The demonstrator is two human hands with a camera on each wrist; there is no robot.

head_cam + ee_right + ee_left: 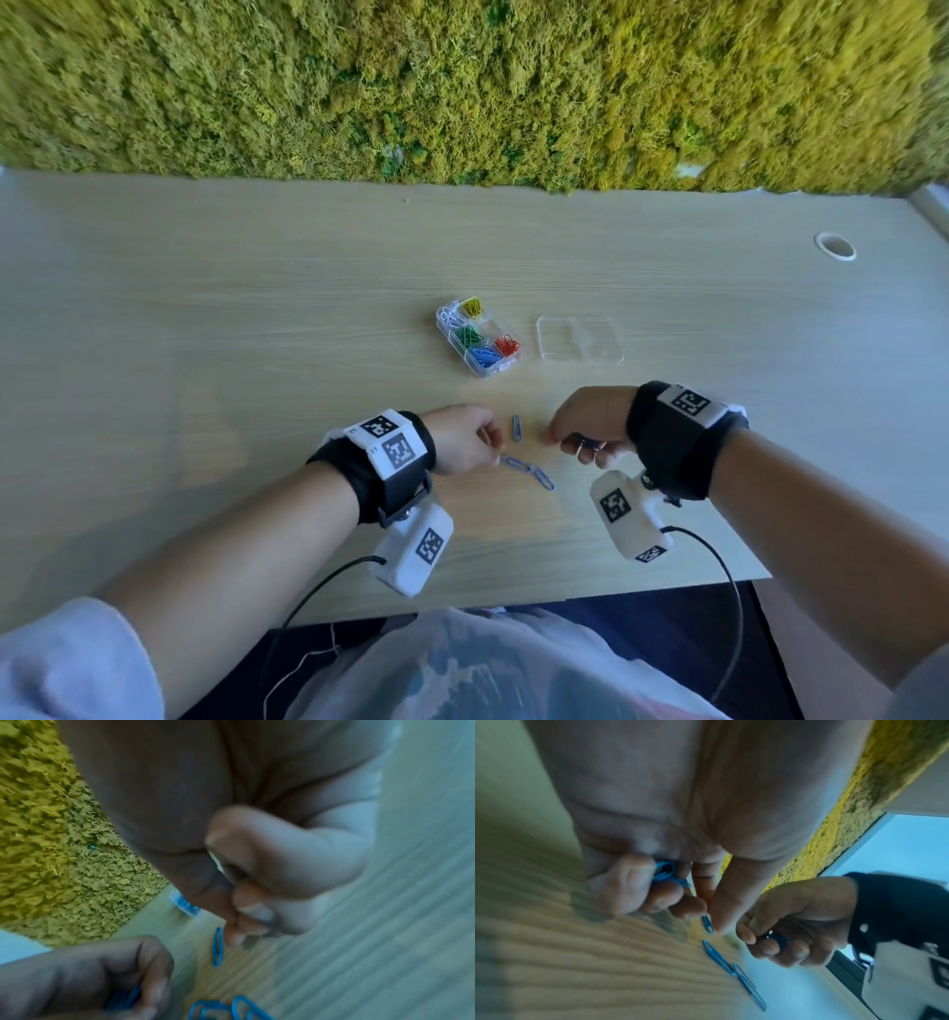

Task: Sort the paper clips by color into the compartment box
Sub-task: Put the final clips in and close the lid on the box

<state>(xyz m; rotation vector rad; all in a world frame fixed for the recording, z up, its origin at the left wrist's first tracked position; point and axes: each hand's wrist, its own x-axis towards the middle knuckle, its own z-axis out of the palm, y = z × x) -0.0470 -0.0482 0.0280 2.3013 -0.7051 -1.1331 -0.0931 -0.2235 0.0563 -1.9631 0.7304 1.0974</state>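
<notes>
The clear compartment box point(477, 336) stands open mid-table with white, yellow, green, red and blue clips in separate cells. Three blue paper clips lie on the table between my hands: one alone point(516, 427) point(217, 946), and two end to end point(516, 464) point(543, 478) point(717, 957). My left hand point(490, 447) point(706, 914) holds a bunch of blue clips point(666, 874) in its curled fingers, with its fingertips at the end of the near pair. My right hand point(570, 444) point(246, 912) is curled round more blue clips point(776, 939), just right of the single clip.
The box's clear lid point(580, 339) lies flat to the right of the box. A moss wall point(462, 87) runs along the table's far edge. A round cable hole point(835, 246) sits at the far right. The table's front edge point(513, 601) is close behind my wrists.
</notes>
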